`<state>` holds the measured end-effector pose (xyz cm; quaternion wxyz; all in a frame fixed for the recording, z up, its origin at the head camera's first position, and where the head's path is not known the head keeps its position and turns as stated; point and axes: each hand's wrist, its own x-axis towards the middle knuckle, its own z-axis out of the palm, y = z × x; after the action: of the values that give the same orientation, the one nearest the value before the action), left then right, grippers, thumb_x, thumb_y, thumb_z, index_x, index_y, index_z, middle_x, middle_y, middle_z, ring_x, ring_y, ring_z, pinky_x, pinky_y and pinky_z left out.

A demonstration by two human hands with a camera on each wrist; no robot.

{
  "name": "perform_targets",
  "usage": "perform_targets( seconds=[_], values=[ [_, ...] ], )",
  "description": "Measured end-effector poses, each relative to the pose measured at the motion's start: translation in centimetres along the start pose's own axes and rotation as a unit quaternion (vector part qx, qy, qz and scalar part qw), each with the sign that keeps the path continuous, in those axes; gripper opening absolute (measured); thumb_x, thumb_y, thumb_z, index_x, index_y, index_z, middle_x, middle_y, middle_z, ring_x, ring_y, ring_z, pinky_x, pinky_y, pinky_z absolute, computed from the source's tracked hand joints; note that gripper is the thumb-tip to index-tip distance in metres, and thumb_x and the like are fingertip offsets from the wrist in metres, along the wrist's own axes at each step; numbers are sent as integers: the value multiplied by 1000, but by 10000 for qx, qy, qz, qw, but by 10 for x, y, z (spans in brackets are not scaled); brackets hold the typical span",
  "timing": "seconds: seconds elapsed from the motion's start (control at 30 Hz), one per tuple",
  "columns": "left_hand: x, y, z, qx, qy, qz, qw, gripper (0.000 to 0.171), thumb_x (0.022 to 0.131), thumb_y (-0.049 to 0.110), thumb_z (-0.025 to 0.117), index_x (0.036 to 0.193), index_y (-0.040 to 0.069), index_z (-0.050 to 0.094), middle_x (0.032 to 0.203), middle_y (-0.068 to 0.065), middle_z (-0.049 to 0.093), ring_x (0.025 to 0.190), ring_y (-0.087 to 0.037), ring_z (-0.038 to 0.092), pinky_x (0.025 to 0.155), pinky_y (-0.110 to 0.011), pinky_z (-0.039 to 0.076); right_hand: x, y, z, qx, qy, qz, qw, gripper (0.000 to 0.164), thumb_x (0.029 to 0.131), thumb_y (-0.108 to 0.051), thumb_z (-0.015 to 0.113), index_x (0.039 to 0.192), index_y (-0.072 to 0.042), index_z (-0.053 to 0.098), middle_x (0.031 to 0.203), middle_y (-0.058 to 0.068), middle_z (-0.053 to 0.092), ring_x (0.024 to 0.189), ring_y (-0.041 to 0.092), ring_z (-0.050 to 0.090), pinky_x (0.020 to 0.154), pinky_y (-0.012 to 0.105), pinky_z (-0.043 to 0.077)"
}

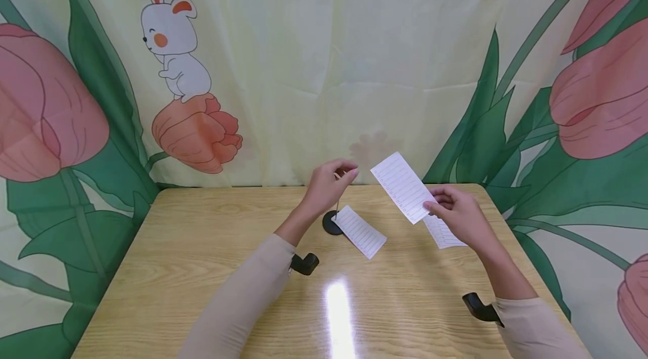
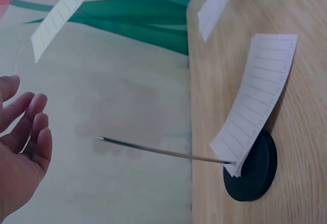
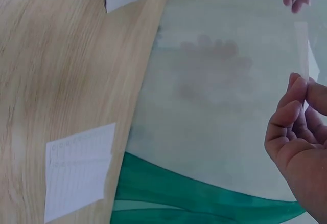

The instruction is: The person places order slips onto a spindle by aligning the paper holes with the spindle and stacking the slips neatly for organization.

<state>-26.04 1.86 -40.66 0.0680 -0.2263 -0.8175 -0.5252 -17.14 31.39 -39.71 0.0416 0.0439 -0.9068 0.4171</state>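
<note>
My right hand pinches a lined paper slip by its lower right corner, thumb on its face, and holds it above the table. My left hand, empty with loosely bent fingers, hovers by the top of a spike bill holder. In the left wrist view the holder's thin metal spike rises from a round black base, its pointed tip apart from the fingers. Lined slips are pierced near one end low on the spike and lean over the base's edge.
More lined slips lie on the wooden table under my right hand. A curtain printed with tulips and a rabbit hangs right behind the table's back edge. Each sleeve carries a black wrist mount.
</note>
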Motion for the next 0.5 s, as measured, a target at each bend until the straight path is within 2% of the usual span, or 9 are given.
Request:
perform_targets(
  seconds=[0.3, 0.5],
  values=[
    [3, 9, 3, -347, -246, -301, 9986, 21, 102, 20, 66, 115, 6, 75, 100, -6, 73, 86, -18, 60, 68, -23, 48, 1, -4, 13, 200, -161, -38, 9997, 32, 98, -6, 69, 126, 9, 61, 110, 24, 68, 91, 28, 73, 74, 16, 56],
    [4, 10, 1, -561, -249, -395, 9973, 16, 102, 18, 67, 111, 8, 76, 99, -6, 73, 84, -16, 62, 69, -23, 50, 2, -8, 18, 317, -172, -75, 9993, 31, 98, -6, 70, 124, 9, 62, 110, 25, 69, 88, 17, 72, 74, 16, 57]
  ],
)
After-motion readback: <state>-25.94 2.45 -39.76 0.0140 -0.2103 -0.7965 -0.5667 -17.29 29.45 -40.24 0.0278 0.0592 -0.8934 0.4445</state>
